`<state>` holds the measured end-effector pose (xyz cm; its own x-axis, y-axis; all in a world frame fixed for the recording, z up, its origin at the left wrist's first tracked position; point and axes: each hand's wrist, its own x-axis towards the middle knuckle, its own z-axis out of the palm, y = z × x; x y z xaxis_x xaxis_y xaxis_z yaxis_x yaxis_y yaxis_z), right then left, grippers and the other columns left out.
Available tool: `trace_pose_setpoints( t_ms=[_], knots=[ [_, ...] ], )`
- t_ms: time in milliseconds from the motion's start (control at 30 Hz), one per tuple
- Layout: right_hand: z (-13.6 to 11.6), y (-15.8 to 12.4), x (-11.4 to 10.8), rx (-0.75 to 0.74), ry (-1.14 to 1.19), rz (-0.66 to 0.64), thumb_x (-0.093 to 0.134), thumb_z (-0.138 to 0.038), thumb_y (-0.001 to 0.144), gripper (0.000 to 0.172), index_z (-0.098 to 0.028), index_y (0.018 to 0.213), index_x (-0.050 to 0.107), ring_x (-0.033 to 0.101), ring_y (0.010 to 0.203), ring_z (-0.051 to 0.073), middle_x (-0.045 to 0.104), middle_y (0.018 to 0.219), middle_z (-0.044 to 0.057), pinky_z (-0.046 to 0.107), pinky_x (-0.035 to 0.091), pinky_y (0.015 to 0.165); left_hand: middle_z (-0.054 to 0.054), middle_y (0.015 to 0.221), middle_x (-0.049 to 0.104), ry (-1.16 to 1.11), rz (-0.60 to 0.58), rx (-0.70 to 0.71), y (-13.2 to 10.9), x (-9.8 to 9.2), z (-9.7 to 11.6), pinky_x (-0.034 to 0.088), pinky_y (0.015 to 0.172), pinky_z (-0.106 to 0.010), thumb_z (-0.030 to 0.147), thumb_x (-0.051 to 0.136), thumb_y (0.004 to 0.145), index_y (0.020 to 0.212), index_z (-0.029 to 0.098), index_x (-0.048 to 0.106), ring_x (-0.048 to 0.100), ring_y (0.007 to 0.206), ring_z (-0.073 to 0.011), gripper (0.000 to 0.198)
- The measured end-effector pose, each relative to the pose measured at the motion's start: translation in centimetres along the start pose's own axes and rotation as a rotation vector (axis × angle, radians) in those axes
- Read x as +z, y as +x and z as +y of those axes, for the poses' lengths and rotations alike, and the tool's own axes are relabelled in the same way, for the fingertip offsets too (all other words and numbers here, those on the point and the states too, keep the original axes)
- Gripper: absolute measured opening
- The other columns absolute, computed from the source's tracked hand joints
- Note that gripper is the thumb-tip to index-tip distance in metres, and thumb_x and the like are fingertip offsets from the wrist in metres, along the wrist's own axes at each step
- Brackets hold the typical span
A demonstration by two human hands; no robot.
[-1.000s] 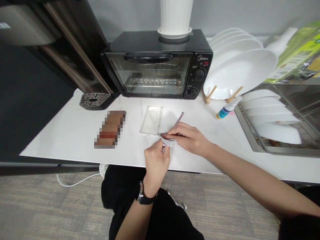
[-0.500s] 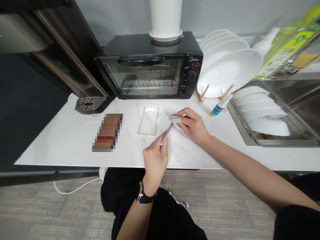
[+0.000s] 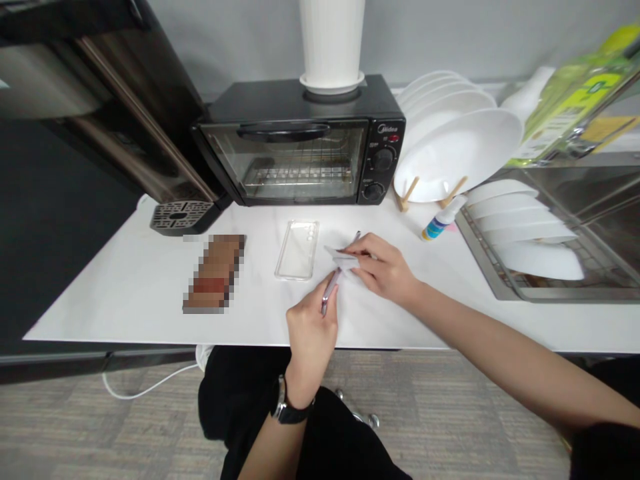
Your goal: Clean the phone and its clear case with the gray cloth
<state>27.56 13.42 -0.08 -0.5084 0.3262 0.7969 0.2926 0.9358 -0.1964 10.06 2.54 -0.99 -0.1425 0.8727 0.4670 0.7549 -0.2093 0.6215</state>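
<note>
My left hand (image 3: pixel 311 333) is closed on the near end of a slim phone (image 3: pixel 330 293), which is held edge-up and has a pinkish, shiny frame. A folded white tissue or cloth (image 3: pixel 346 261) is pinched in my right hand (image 3: pixel 384 265) and wraps over the phone's edge. The phone's far tip pokes out beyond my right fingers, while its middle is covered by the cloth and fingers. To the left of my hands, a clear phone case (image 3: pixel 297 252) lies flat on the white counter (image 3: pixel 135 287).
A pixelated brown flat object (image 3: pixel 214 273) lies to the left. Behind stands a black toaster oven (image 3: pixel 300 163) with a white pot (image 3: pixel 333 40) on top. A small spray bottle (image 3: pixel 441 221), racked white plates (image 3: pixel 457 153) and a sink rack with bowls (image 3: pixel 540 260) are on the right.
My right hand has slid the cloth along the phone toward me, so the phone's far tip now shows past the fingers. The whole view has shifted slightly.
</note>
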Motion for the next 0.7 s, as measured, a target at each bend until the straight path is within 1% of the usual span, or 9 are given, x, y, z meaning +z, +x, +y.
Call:
trace_pose_setpoints(
  t_ms=[67, 233, 333, 433, 500, 533, 600, 633, 700],
  knots=[
    [1.2, -0.1, -0.4, 0.078, -0.039, 0.034, 0.057, -0.024, 0.106, 0.017, -0.021, 0.100, 0.073, 0.066, 0.092, 0.022, 0.071, 0.103, 0.011, 0.037, 0.059, 0.073, -0.005, 0.085, 0.082, -0.014, -0.001, -0.003, -0.1, 0.1, -0.1, 0.050, 0.064, -0.024, 0.029, 0.061, 0.104, 0.124, 0.019, 0.080, 0.067, 0.061, -0.0143, 0.030],
    [2.8, -0.2, -0.7, 0.194, -0.076, 0.068, 0.059, -0.024, 0.105, 0.018, -0.022, 0.096, 0.074, 0.066, 0.093, 0.021, 0.071, 0.107, 0.011, 0.036, 0.057, 0.072, -0.003, 0.081, 0.081, -0.027, -0.006, -0.053, -0.3, 0.2, -0.4, 0.052, 0.064, -0.024, 0.031, 0.064, 0.103, 0.124, 0.021, 0.081, 0.068, 0.060, -0.0142, 0.029],
    [2.3, -0.2, -0.6, 0.220, -0.066, 0.055, 0.058, -0.025, 0.106, 0.019, -0.023, 0.098, 0.075, 0.066, 0.095, 0.022, 0.071, 0.108, 0.011, 0.037, 0.058, 0.074, -0.003, 0.080, 0.080, -0.025, 0.003, -0.045, -0.2, 0.2, -0.4, 0.052, 0.065, -0.024, 0.031, 0.064, 0.103, 0.124, 0.020, 0.081, 0.068, 0.060, -0.0141, 0.029],
    [0.8, 0.0, -0.3, 0.155, -0.023, 0.018, 0.059, -0.026, 0.106, 0.017, -0.022, 0.101, 0.075, 0.066, 0.095, 0.022, 0.072, 0.108, 0.011, 0.038, 0.059, 0.076, -0.003, 0.078, 0.079, -0.030, 0.009, -0.034, -0.1, 0.2, -0.2, 0.051, 0.064, -0.024, 0.032, 0.062, 0.104, 0.124, 0.019, 0.080, 0.066, 0.059, -0.0139, 0.030],
    [-0.6, 0.1, 0.0, 0.055, 0.023, -0.030, 0.058, -0.029, 0.106, 0.018, -0.020, 0.108, 0.074, 0.066, 0.096, 0.023, 0.073, 0.109, 0.013, 0.040, 0.061, 0.080, -0.003, 0.076, 0.077, -0.024, 0.007, -0.026, -0.1, 0.1, -0.3, 0.048, 0.061, -0.025, 0.028, 0.061, 0.102, 0.114, 0.018, 0.081, 0.065, 0.058, -0.0139, 0.026],
    [-1.3, 0.2, 0.2, -0.003, 0.040, -0.060, 0.058, -0.031, 0.107, 0.021, -0.019, 0.114, 0.073, 0.067, 0.097, 0.024, 0.073, 0.110, 0.013, 0.041, 0.062, 0.082, -0.002, 0.071, 0.075, -0.006, 0.009, -0.023, -0.1, 0.1, -0.3, 0.046, 0.058, -0.026, 0.024, 0.060, 0.100, 0.102, 0.017, 0.081, 0.063, 0.055, -0.0138, 0.022],
    [-2.4, 0.2, 0.5, -0.106, 0.043, -0.112, 0.059, -0.033, 0.107, 0.028, -0.016, 0.127, 0.069, 0.067, 0.101, 0.024, 0.074, 0.113, 0.013, 0.040, 0.063, 0.085, -0.001, 0.057, 0.064, 0.051, 0.027, -0.016, -0.1, 0.1, -0.5, 0.037, 0.052, -0.027, 0.016, 0.058, 0.093, 0.074, 0.017, 0.072, 0.054, 0.048, -0.0133, 0.024],
    [-2.8, 0.1, 0.6, -0.143, 0.031, -0.130, 0.060, -0.032, 0.106, 0.032, -0.015, 0.132, 0.067, 0.068, 0.103, 0.024, 0.075, 0.115, 0.013, 0.039, 0.064, 0.085, 0.000, 0.052, 0.059, 0.076, 0.038, -0.016, -0.1, 0.1, -0.6, 0.033, 0.050, -0.028, 0.014, 0.058, 0.089, 0.064, 0.019, 0.064, 0.050, 0.045, -0.0129, 0.026],
    [-3.0, 0.1, 0.7, -0.185, 0.003, -0.142, 0.062, -0.028, 0.105, 0.035, -0.015, 0.138, 0.065, 0.068, 0.104, 0.024, 0.075, 0.117, 0.013, 0.037, 0.063, 0.085, 0.001, 0.048, 0.053, 0.087, 0.052, -0.012, -0.1, 0.1, -0.7, 0.030, 0.049, -0.029, 0.012, 0.058, 0.086, 0.059, 0.021, 0.057, 0.045, 0.043, -0.0124, 0.028]
  ],
)
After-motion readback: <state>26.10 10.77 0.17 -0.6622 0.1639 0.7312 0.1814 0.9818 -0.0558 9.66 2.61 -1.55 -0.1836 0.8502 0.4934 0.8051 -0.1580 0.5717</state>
